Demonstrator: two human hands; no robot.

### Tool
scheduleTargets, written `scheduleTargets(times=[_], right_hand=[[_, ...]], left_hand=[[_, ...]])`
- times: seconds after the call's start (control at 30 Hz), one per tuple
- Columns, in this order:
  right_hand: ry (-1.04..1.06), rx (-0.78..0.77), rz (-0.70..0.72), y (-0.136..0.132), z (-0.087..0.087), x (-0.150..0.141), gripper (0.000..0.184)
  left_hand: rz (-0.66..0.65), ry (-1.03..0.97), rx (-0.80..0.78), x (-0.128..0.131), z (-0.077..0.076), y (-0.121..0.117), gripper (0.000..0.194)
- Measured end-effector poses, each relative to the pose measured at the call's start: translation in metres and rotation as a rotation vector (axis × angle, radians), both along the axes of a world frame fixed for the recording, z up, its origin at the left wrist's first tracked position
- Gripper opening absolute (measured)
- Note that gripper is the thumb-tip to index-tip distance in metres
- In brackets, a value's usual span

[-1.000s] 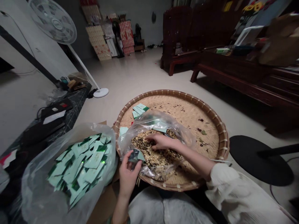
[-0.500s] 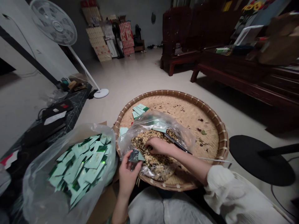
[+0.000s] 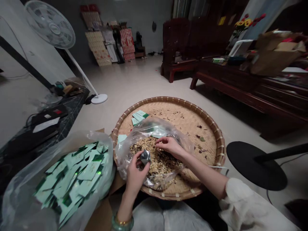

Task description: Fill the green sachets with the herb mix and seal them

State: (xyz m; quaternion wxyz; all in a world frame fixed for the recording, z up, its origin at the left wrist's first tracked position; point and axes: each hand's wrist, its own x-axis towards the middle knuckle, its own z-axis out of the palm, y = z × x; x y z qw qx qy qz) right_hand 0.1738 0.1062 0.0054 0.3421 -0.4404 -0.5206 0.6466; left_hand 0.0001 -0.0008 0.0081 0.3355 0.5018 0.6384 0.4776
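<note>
My left hand (image 3: 137, 173) is closed, thumb and fingers pinching a small foil packet (image 3: 145, 157) with a dark, shiny mouth facing up. To its right, my right hand (image 3: 171, 147) hovers over a clear plastic bag (image 3: 154, 126) with its fingers stretched out and apart; I see nothing between them. Loose dried mix (image 3: 141, 143), pale yellow and dark bits, fills the bag. The bag lies in a round woven bamboo tray (image 3: 192, 117). Several flat green packets (image 3: 139, 116) rest on the tray behind the bag.
Left of the tray stands a large plastic bag (image 3: 14, 192) full of green packets (image 3: 84, 163). A white standing fan (image 3: 99, 98) is farther back. At right are a round black stand base (image 3: 255, 170) and a dark wooden table (image 3: 231, 83). Stacked boxes (image 3: 98, 48) line the back wall.
My left hand has raised the packet and turned its mouth upward, moving right over the mix. My right hand has lifted out of the mix and its fingers have spread. The view has shifted slightly.
</note>
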Motion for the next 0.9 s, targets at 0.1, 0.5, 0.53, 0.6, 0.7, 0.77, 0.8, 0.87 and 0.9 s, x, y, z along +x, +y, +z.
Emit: scheduleTargets(times=[0.1, 0.5, 0.53, 0.6, 0.7, 0.77, 0.8, 0.87, 0.9], right_hand=[[0.081, 0.071, -0.125, -0.005, 0.014, -0.004, 0.028], [-0.127, 0.806, -0.163, -0.038, 0.033, -0.027, 0.012], [-0.152, 0.846, -0.131, -0.04, 0.033, -0.026, 0.013], [-0.185, 0.895, -0.073, -0.043, 0.035, -0.024, 0.016], [-0.206, 0.922, -0.016, -0.046, 0.041, -0.019, 0.021], [-0.201, 0.919, 0.008, -0.049, 0.045, -0.017, 0.024], [-0.192, 0.91, 0.025, -0.05, 0.046, -0.016, 0.026], [-0.155, 0.88, 0.055, -0.052, 0.048, -0.015, 0.032], [-0.125, 0.857, 0.064, -0.052, 0.048, -0.014, 0.036]], left_hand=[[-0.031, 0.1, 0.018, 0.008, -0.002, 0.006, 0.042], [0.001, 0.159, 0.0, 0.014, -0.013, 0.013, 0.046], [0.007, 0.148, -0.008, 0.014, -0.014, 0.013, 0.047], [0.003, 0.115, -0.018, 0.013, -0.017, 0.012, 0.047], [-0.01, 0.053, -0.017, 0.012, -0.018, 0.012, 0.043], [-0.012, 0.024, -0.013, 0.012, -0.017, 0.012, 0.044], [-0.016, 0.02, -0.008, 0.012, -0.016, 0.012, 0.044], [-0.024, 0.027, 0.013, 0.013, -0.015, 0.011, 0.044], [-0.027, 0.039, 0.028, 0.013, -0.015, 0.011, 0.044]])
